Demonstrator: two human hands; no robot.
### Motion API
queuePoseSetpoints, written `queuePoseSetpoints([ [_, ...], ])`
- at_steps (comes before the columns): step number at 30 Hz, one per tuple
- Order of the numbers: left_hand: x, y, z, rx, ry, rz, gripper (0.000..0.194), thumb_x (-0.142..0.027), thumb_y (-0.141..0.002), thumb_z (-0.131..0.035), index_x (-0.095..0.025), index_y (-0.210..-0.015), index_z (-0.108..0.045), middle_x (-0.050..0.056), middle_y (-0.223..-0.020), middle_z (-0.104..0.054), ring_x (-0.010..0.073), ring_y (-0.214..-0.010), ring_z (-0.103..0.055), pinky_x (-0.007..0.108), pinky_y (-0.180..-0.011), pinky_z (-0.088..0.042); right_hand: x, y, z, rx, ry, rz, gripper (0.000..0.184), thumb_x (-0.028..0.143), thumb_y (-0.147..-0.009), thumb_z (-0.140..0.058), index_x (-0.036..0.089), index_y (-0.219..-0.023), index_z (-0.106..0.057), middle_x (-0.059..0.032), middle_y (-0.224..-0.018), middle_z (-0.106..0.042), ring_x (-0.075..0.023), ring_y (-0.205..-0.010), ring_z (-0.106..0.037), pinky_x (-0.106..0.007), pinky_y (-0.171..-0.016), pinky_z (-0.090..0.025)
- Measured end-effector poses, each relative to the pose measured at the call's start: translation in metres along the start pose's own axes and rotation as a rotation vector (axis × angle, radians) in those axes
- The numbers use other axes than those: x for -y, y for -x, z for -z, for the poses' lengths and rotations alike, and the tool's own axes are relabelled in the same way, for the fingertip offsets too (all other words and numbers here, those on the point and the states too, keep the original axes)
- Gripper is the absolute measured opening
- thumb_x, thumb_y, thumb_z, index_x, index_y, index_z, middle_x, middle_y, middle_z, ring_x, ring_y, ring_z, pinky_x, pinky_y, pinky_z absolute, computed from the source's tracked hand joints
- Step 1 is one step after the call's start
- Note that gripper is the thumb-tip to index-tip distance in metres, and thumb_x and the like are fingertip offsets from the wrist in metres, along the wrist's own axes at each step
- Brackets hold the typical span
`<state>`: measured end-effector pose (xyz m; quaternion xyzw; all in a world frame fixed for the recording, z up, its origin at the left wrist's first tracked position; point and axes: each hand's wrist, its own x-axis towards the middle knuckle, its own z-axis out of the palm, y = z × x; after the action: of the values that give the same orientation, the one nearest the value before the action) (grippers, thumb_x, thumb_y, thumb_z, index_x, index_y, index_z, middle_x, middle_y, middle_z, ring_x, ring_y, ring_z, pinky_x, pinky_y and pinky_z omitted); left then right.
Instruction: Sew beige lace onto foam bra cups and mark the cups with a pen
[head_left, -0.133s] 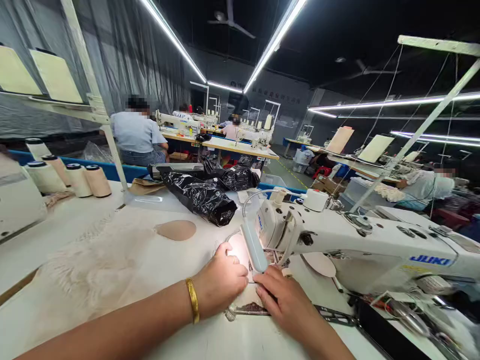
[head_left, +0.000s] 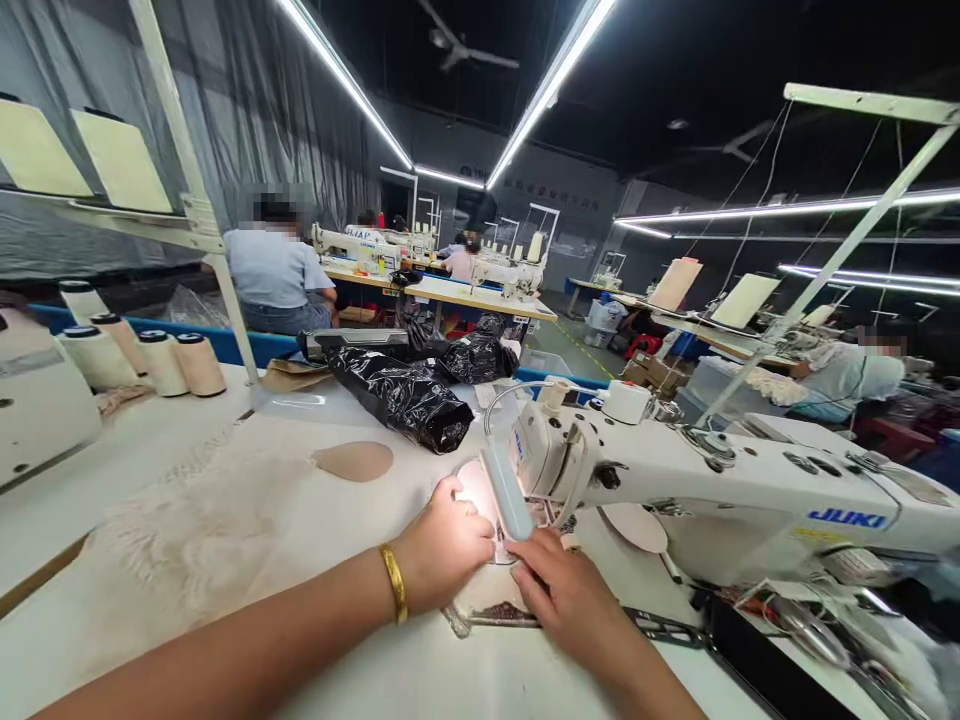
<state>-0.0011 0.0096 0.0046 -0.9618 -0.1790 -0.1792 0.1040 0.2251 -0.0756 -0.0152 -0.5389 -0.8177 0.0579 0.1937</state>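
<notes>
A pale pink fabric piece (head_left: 472, 484) lies under the head of a white sewing machine (head_left: 637, 465), lit by a small lamp (head_left: 507, 495) that hides part of it and the needle area. On its left side rests my left hand (head_left: 448, 545), closed, with fingers curled down onto the fabric; a gold bracelet circles the wrist. My right hand (head_left: 566, 590) is at the near right edge, index finger and thumb closed on the piece close to the lamp. Exactly how the fingertips grip is partly hidden.
Left of my hands lie a beige teardrop-shaped piece (head_left: 354, 461) and pale fluffy material (head_left: 195, 540). Black plastic bags (head_left: 397, 390) sit behind. Thread cones (head_left: 161, 362) stand at the left; a black tray (head_left: 750, 640) is at the right. Another person (head_left: 274, 265) sits further off.
My left wrist has shifted slightly to the right, and the view has turned a little. Both hands stay at the fabric piece.
</notes>
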Motion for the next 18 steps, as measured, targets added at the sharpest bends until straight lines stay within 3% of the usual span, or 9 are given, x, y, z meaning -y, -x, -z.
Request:
queuePoseSetpoints([
  [4,0.001,-0.004,0.006,0.043,-0.003,0.023,0.012,-0.015,-0.091,-0.066,-0.021,-0.082,-0.069,0.0,-0.085,-0.075,0.0231,-0.083,-0.066,0.048,-0.093,-0.036,-0.001,-0.002,-0.002,-0.025,0.02,-0.011,0.026,0.023,-0.105,-0.046,0.024,-0.123,-0.065,-0.0076,-0.104,-0.07,-0.0247,-0.084,-0.07,-0.036,-0.07,-0.053],
  [7,-0.017,0.003,0.015,0.063,-0.045,0.056,0.003,-0.017,-0.09,-0.069,-0.016,-0.09,-0.071,0.005,-0.088,-0.075,0.0253,-0.079,-0.067,0.05,-0.089,-0.038,-0.002,-0.004,-0.001,-0.041,0.038,-0.004,0.028,0.025,-0.105,-0.043,0.024,-0.122,-0.066,-0.0081,-0.103,-0.072,-0.0252,-0.083,-0.071,-0.037,-0.07,-0.055],
  [8,-0.027,0.01,0.018,0.074,-0.058,0.058,0.008,-0.022,-0.09,-0.072,-0.015,-0.092,-0.071,0.006,-0.09,-0.075,0.0252,-0.077,-0.067,0.05,-0.089,-0.039,-0.002,-0.004,-0.001,-0.048,0.04,0.002,0.029,0.026,-0.106,-0.041,0.024,-0.122,-0.066,-0.0083,-0.103,-0.073,-0.0257,-0.084,-0.072,-0.038,-0.07,-0.056],
  [11,-0.06,0.043,0.027,0.091,-0.033,0.002,0.024,-0.042,-0.09,-0.075,-0.02,-0.088,-0.066,0.001,-0.092,-0.074,0.0215,-0.078,-0.067,0.047,-0.09,-0.039,-0.004,-0.001,-0.001,-0.075,0.025,0.034,0.033,0.03,-0.107,-0.039,0.022,-0.121,-0.068,-0.0106,-0.107,-0.076,-0.0285,-0.087,-0.074,-0.042,-0.073,-0.06],
  [14,-0.083,0.09,0.037,-0.023,0.072,-0.054,0.01,-0.031,-0.1,-0.064,-0.024,-0.092,-0.061,-0.006,-0.09,-0.075,0.0147,-0.074,-0.065,0.04,-0.084,-0.038,-0.013,0.006,-0.01,-0.13,-0.009,0.08,0.038,0.036,-0.107,-0.038,0.02,-0.118,-0.071,-0.0148,-0.112,-0.077,-0.03,-0.079,-0.076,-0.045,-0.07,-0.062],
  [16,-0.087,0.122,0.052,-0.144,0.149,0.029,0.002,-0.024,-0.101,-0.062,-0.025,-0.102,-0.061,-0.007,-0.096,-0.078,0.0133,-0.075,-0.064,0.036,-0.083,-0.039,-0.025,0.008,-0.022,-0.214,-0.004,0.111,0.037,0.041,-0.107,-0.041,0.025,-0.115,-0.074,-0.0112,-0.11,-0.079,-0.0253,-0.07,-0.076,-0.038,-0.06,-0.061],
  [18,-0.083,0.151,0.074,-0.192,0.208,0.225,0.022,-0.014,-0.094,-0.061,-0.025,-0.114,-0.06,-0.003,-0.112,-0.078,0.0162,-0.088,-0.066,0.034,-0.089,-0.042,-0.037,0.009,-0.035,-0.287,0.006,0.142,0.036,0.048,-0.105,-0.045,0.029,-0.113,-0.075,-0.0097,-0.11,-0.079,-0.0267,-0.08,-0.079,-0.036,-0.063,-0.064],
])
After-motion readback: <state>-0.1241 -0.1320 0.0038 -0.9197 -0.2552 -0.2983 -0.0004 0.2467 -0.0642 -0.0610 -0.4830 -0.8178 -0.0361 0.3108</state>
